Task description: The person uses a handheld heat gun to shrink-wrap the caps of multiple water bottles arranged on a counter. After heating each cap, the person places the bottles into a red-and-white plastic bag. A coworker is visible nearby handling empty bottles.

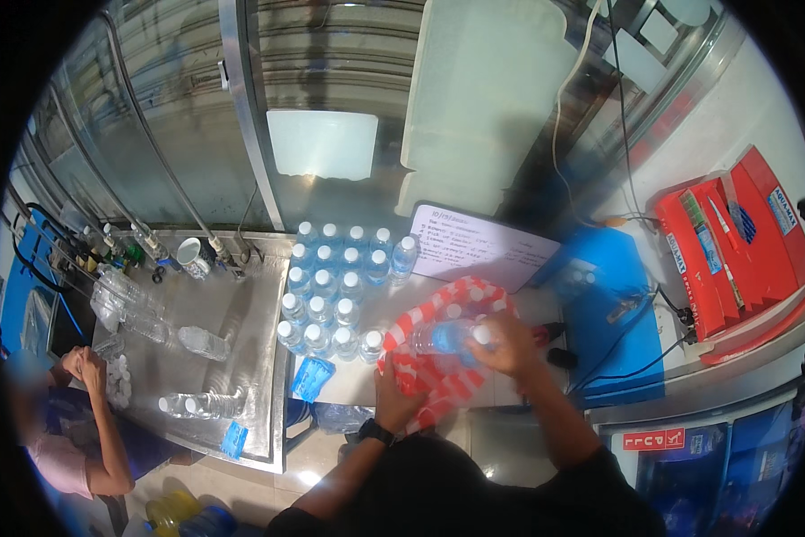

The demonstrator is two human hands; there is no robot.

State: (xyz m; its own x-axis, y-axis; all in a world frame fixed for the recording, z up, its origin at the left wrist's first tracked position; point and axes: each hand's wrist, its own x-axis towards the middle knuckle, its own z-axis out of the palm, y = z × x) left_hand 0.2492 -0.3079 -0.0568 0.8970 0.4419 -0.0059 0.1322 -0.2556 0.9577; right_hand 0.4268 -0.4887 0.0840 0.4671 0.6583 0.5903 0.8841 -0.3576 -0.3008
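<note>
A red-and-white striped plastic bag (436, 396) stands open at the white table's near edge, with my left hand (397, 396) closed on its left rim. My right hand (503, 344) grips a clear water bottle (446, 337) by its white-capped end; the bottle lies tilted sideways over the bag's mouth. More white caps show inside the bag, behind that bottle. Left of the bag, several capped water bottles (322, 282) stand upright in rows. A blue printed packet (314, 379) lies near the table's front edge.
A whiteboard (483, 245) with handwriting lies behind the bag. On the left, a steel counter (241, 322) holds empty bottles (203, 342), loose caps (118, 381) and a mug (194, 258). A person (67, 429) sits beside it. A red box (731, 248) and cables are at right.
</note>
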